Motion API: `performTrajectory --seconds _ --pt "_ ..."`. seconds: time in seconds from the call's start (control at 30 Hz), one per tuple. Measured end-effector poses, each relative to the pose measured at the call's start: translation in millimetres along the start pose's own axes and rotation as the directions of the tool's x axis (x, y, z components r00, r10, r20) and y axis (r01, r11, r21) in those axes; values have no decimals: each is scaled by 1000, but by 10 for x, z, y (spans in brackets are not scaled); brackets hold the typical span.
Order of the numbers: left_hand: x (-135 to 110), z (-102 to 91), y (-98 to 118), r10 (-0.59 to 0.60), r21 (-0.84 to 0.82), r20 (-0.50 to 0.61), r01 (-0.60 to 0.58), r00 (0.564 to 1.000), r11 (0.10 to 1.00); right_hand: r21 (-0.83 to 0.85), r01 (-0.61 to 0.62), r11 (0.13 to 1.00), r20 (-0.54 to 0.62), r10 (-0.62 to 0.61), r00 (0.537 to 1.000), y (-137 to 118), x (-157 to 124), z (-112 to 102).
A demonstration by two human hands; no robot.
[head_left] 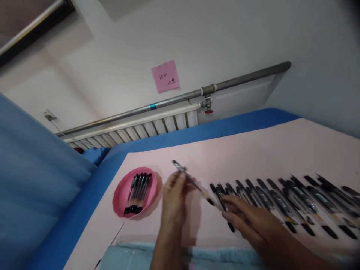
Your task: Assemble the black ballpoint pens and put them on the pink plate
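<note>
left hand [173,191]: grip around gel pen [194,182] | right hand [249,221]: at pen row [281,210], toward pink sheet's [225,157] near edge; grasp cannot be told | step: seemingly handling pens singly | calls for: fine pinch

Left hand [174,192]: grips pen [193,182]
Right hand [250,221]: at pen row [282,207]
Pink plate [119,198]: pens inside [138,192], near pink sheet's [225,157] left edge

A pink sheet [247,150] lies over a blue surface [213,126], carrying a pink dish [120,197], dark pens [282,210] in a row right of the dish, and a thin rod [116,235] on its near side.
</note>
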State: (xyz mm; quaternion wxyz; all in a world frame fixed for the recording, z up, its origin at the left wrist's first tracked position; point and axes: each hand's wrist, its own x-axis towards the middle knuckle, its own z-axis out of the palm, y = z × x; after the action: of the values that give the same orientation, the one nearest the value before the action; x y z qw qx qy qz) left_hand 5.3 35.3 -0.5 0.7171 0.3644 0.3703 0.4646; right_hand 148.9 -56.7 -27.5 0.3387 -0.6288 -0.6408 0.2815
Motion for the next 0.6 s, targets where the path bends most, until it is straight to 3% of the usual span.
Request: performTrajectory --seconds 0.03,0.07,0.1,0.13,0.2,0.23,0.27,0.3,0.4,0.47,0.6 --pt "27 -105 96 113 55 -92 -108 989 993 3 -1 1000 -7 1 1000 -18 -6 -14" --pt "52 -228 200 246 156 -211 -216 946 964 2 -3 1000 -27 3 1000 -28 -12 -21" --pt "73 -365 306 376 310 -314 -280 872 908 0 -4 1000 -52 4 999 -32 -16 -24" --pt "90 -507 408 496 489 -381 -285 781 824 -4 -4 1000 -77 3 997 -30 -19 -21" --pt "118 -776 576 692 778 -416 -163 590 607 -15 16 1000 -89 -17 996 -22 -22 -9" --pt "134 -890 633 747 858 -394 -76 536 507 -20 27 999 -80 -28 996 -20 -21 -4" --pt "153 -984 669 772 915 -355 28 528 402 -24 33 999 -66 -34 997 -22 -21 -2" --pt "178 -1058 685 766 943 -329 140 553 304 -28 33 999 -51 -34 998 -28 -21 -4" --pt "273 -1172 640 666 938 -296 341 685 66 -52 20 998 -17 -21 1000 -57 -20 -29" --pt "329 -1202 579 611 934 -290 356 736 15 -71 40 997 16 -39 999 -65 -19 -48" --pt "369 -1253 521 575 933 -291 359 764 -4 -89 90 992 13 -90 996 -44 -20 -64"
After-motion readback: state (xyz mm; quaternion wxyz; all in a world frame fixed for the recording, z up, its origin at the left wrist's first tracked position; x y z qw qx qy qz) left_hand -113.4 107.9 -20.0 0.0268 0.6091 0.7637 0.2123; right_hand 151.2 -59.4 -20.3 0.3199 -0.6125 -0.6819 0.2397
